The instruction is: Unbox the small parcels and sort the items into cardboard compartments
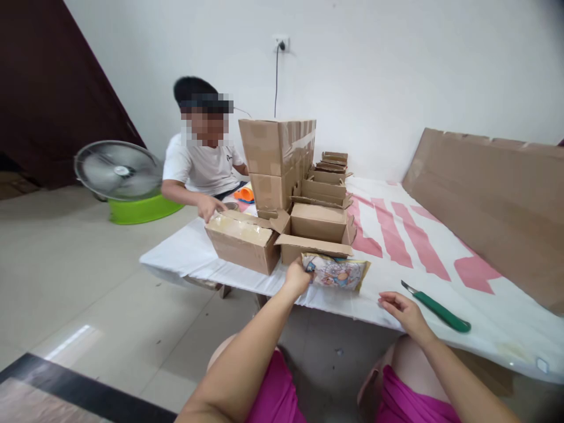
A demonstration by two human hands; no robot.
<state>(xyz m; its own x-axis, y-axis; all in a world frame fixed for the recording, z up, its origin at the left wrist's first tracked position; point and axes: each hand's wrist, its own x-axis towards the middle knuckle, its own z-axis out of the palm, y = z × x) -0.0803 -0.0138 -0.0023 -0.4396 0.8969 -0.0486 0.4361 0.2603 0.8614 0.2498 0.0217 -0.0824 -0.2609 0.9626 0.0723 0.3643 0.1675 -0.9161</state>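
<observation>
A gold-edged packet (335,272), its colourful print blurred but seemingly cartoon figures, is grasped at its nine-o'clock end by an outstretched left hand (299,278), at five o'clock from an open box (315,244); the right hand (408,315), fingers released and loosely curled, extends at the packet's four o'clock.

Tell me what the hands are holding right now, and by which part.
The left hand holds a printed packet by its left end. The right hand holds nothing; it is beside the green-handled knife.
</observation>
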